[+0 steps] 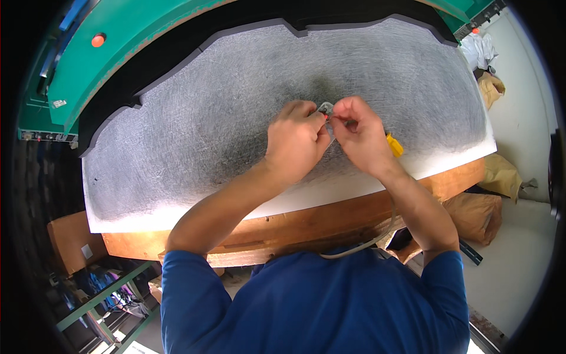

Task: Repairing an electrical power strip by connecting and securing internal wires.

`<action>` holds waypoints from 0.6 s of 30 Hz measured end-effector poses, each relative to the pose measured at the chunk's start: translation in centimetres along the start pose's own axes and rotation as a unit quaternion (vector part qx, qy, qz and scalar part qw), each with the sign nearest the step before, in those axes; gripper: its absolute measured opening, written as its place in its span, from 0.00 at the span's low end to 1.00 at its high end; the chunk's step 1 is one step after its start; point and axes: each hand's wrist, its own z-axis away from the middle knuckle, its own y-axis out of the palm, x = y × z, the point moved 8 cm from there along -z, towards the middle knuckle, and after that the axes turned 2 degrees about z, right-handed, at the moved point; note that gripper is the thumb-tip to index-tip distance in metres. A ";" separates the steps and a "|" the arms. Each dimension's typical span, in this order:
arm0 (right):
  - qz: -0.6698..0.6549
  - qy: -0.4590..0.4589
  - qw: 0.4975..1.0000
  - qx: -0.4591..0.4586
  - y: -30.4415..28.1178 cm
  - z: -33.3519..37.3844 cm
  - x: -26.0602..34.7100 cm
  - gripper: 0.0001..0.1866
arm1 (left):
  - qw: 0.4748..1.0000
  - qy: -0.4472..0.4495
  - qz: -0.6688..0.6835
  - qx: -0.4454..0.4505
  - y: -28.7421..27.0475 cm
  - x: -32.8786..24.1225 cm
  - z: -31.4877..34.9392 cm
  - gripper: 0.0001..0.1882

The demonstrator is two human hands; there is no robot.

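Both hands meet over the scuffed grey-and-white work surface [206,106]. My left hand [295,141] is closed, its thumb and fingers pinching a small clear piece with a bit of red [325,108]. Right up against it, my right hand [362,135] is also closed, with its fingertips at the same piece. The fingers cover most of the piece, so its exact kind does not show. Just beyond my right wrist lies a yellow object [395,145], partly hidden by the hand.
A green machine frame [135,41] with an orange-red button [98,40] and a black edge strip arches over the far side. Wooden boards [283,233] run along the near edge. A cardboard box [73,242] stands at left; brown paper bags [474,215] lie at right.
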 end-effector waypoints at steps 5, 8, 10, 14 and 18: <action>-0.003 -0.004 1.000 -0.004 -0.2 0.0 -0.2 0.08 | 0.996 0.019 -0.080 -0.018 0.4 -1.9 0.4 0.05; 0.003 -0.007 1.000 -0.011 -0.5 0.0 -0.4 0.09 | 0.996 0.020 -0.088 -0.013 0.5 -2.3 0.5 0.05; 0.001 0.001 1.000 -0.008 -0.4 -0.1 -0.6 0.08 | 0.997 0.009 -0.080 0.003 0.6 -2.3 0.5 0.05; 0.016 -0.003 1.000 -0.013 -0.5 0.0 -0.2 0.08 | 0.999 -0.025 -0.022 0.017 0.6 -1.4 0.9 0.05; -0.005 -0.016 1.000 -0.007 -0.6 -0.1 -0.5 0.07 | 0.982 -0.103 0.156 0.027 0.6 1.3 2.2 0.05</action>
